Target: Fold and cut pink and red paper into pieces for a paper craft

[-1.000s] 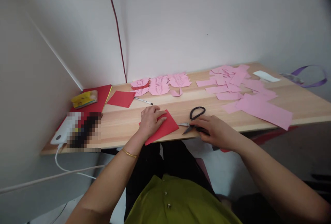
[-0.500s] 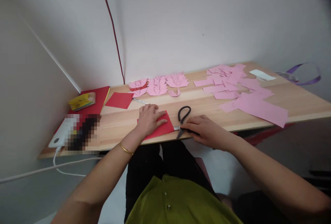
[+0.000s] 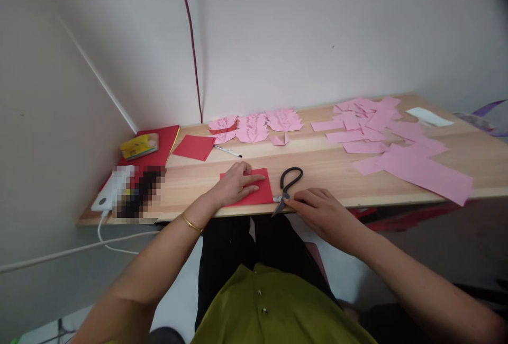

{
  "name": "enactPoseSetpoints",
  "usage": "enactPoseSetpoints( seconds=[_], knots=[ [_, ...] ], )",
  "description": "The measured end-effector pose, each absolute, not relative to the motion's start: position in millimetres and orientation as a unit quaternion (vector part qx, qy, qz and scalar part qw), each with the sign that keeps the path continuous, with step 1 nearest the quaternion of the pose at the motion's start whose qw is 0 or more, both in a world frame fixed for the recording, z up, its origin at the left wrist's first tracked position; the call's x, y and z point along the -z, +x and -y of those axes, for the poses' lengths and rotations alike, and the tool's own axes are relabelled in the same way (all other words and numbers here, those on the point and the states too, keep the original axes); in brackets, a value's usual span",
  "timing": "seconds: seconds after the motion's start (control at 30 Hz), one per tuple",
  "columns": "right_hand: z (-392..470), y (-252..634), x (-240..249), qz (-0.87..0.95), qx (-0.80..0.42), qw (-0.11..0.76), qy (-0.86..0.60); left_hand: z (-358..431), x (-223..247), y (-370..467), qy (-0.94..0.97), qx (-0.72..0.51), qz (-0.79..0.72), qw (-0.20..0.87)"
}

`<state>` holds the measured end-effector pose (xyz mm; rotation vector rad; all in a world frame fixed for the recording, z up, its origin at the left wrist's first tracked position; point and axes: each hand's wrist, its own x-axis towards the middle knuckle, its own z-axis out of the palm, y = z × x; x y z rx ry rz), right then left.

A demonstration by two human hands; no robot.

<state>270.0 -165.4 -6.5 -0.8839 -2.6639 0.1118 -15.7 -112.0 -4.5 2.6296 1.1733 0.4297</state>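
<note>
My left hand (image 3: 237, 186) lies on a red sheet of paper (image 3: 262, 188) at the table's front edge, fingers stretched out and pressing it down. Just right of that sheet, my right hand (image 3: 315, 206) is closed on a pair of scissors (image 3: 291, 177). One black handle loop shows, and the other is hidden under the hand. The blades are parted: the dark one points over the front edge, while a pale metal part reaches to the paper's right edge.
Behind lie a pen (image 3: 228, 151), a folded red paper (image 3: 194, 147) and pink cut-outs (image 3: 252, 128). Pink scraps (image 3: 424, 172) cover the right side, with a white strip (image 3: 429, 117) beyond. At left are a yellow packet (image 3: 139, 146) and a white device (image 3: 105, 198) with a cable.
The view has shifted, so the table's contents sit further right. My left fingers have moved slightly on the red sheet. My right hand stays at the scissors.
</note>
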Motion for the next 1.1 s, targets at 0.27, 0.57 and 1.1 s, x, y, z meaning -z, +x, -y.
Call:
enactPoseSetpoints(
  seconds=[0.27,0.57,1.1],
  knots=[
    [168,268,16,0.934,-0.036,0.188,-0.300,116,8,-15,0.887,-0.161,-0.422,0.099],
    [171,252,10,0.933,-0.035,0.201,-0.297,119,12,-15,0.878,-0.172,-0.437,0.089],
    [175,237,6,0.937,-0.050,0.183,-0.292,124,14,-15,0.866,-0.176,-0.463,0.067]
  ],
)
